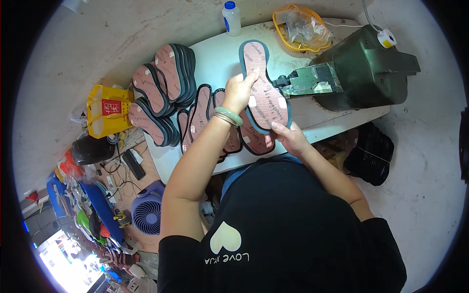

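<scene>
A long shoe insole, pinkish-brown with a dark teal rim, is held over the white table. My left hand, with a green bangle on the wrist, grips its left edge near the middle. My right hand pinches its lower end. The insole's right edge lies against the working head of a dark green machine. Several more insoles lie flat on the table under my left forearm.
Stacks of insoles stand at the table's left. A white bottle and a yellow basket sit at the far edge. A yellow bag, a small fan and cluttered tools lie at left.
</scene>
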